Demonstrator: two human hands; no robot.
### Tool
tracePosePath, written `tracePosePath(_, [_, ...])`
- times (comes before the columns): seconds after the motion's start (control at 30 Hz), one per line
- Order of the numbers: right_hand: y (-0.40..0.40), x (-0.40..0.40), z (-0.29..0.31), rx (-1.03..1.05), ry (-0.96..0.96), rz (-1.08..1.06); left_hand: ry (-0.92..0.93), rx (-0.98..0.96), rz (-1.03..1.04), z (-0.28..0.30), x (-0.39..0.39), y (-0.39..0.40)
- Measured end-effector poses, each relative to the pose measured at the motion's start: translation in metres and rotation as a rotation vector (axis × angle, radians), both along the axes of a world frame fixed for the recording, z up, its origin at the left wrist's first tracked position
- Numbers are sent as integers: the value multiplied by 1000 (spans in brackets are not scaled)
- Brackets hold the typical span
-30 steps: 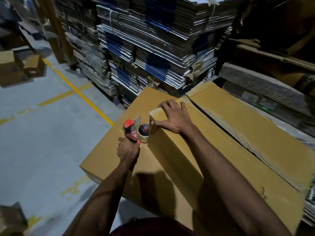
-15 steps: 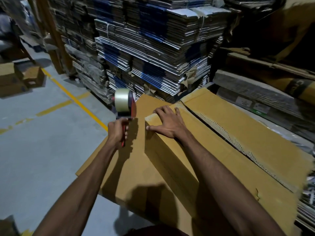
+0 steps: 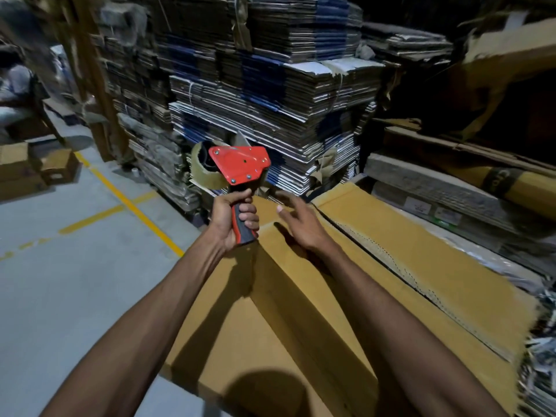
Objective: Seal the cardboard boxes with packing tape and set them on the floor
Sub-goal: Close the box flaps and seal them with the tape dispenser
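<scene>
A long brown cardboard box (image 3: pixel 304 320) lies in front of me on a wide flat sheet of cardboard (image 3: pixel 240 353). My left hand (image 3: pixel 233 219) grips the red and grey handle of a red tape dispenser (image 3: pixel 240 167), held upright in the air above the box's far end, its tape roll on the left side. My right hand (image 3: pixel 301 224) hovers just above the box's far end with fingers spread and relaxed, holding nothing.
Tall stacks of flattened cartons (image 3: pixel 270 100) rise right behind the box. More cardboard sheets (image 3: pixel 421 245) and rolls lie at the right. Grey floor with yellow lines (image 3: pixel 126 203) opens to the left, with small boxes (image 3: pixel 57 167) at the far left.
My left hand has lifted the dispenser off the box's end and turned it upright. My right hand has come off the box's top and now hovers open.
</scene>
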State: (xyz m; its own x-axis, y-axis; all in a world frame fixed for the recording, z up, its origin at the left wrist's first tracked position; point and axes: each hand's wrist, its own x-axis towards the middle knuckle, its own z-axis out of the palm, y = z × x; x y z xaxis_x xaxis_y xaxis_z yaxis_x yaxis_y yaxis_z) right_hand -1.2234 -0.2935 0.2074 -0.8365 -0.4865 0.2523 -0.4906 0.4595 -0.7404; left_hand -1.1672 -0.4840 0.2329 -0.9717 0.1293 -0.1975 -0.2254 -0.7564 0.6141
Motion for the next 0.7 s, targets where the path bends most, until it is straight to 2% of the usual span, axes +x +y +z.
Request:
tracePosePath(0.13, [-5, -26, 37, -266, -32, -143, -38, -29, -59, 4, 2, 16])
tracePosePath(0.3, [-17, -37, 72, -468, -169, -171, -36, 36, -170, 14, 2, 34])
tracePosePath(0.4, [-10, -33, 73, -570, -121, -240, -32, 24, -199, 16, 1, 36])
tracePosePath(0.57, [24, -25, 53, -674, -128, -364, -33, -10, -198, 18, -3, 32])
tracePosePath(0.7, [52, -9, 42, -604, -162, -343, -40, -25, -183, 22, -8, 28])
